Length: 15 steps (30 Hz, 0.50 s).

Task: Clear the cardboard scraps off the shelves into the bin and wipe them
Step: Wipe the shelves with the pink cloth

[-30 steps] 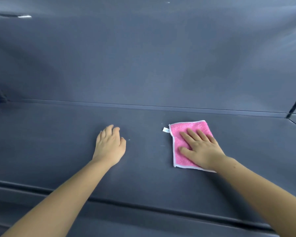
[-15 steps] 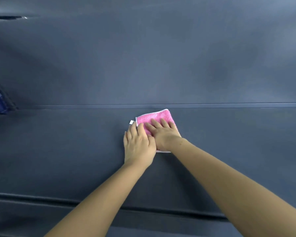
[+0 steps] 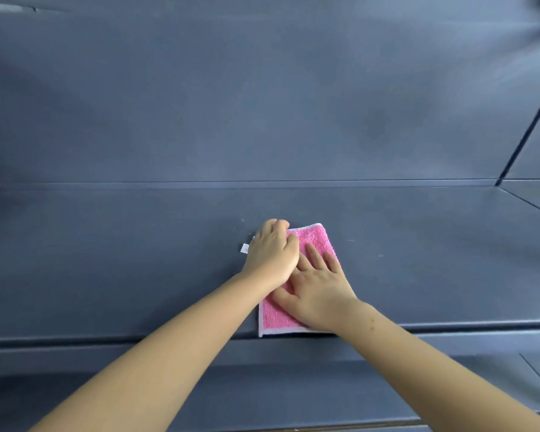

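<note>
Centrally on the dark grey shelf [image 3: 138, 260], a pink cloth [image 3: 317, 243] with a white hem is spread flat, its near hem lying right at the shelf's front edge. The right hand [image 3: 317, 288] is laid palm-down on the cloth's middle, with the fingers straight and spread and pointed towards the back of the shelf. The left hand [image 3: 272, 252] is set on the cloth's far left corner, touching the right hand, with its fingers curled round that corner. A small white tag [image 3: 244, 248] is seen sticking out from the cloth just left of the left hand. A few pale specks [image 3: 242, 220] are scattered on the shelf near the cloth. A plain grey back panel [image 3: 262, 104] is seen behind the shelf.
</note>
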Each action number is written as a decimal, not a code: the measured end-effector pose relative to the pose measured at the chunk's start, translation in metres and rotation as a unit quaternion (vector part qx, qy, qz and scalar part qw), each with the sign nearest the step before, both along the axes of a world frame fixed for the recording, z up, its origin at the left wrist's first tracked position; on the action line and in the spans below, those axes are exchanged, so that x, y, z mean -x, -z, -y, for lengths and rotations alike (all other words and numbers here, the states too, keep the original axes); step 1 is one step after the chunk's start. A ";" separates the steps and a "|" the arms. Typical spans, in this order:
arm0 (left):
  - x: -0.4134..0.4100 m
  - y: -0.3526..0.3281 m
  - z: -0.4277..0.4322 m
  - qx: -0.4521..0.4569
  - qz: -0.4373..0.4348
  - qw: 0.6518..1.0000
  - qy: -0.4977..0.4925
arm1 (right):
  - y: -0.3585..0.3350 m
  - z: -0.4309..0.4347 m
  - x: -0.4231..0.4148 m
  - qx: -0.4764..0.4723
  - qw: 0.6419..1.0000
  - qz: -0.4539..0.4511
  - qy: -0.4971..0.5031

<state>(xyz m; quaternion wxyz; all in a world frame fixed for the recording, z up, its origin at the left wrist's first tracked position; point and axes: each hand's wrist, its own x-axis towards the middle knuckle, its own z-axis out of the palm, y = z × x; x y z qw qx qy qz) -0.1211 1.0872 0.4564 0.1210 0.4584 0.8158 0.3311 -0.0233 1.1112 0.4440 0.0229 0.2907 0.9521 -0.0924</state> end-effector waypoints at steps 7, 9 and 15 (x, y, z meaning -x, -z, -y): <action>0.017 0.001 0.027 0.033 -0.020 0.998 0.044 | -0.002 0.022 0.022 0.050 0.999 0.011 0.020; 0.021 -0.003 0.033 -0.004 -0.028 0.999 0.025 | -0.013 0.015 0.029 0.177 0.982 -0.060 0.017; -0.002 0.013 0.028 0.171 -0.163 0.968 0.086 | -0.027 -0.038 0.007 0.176 0.916 -0.285 0.219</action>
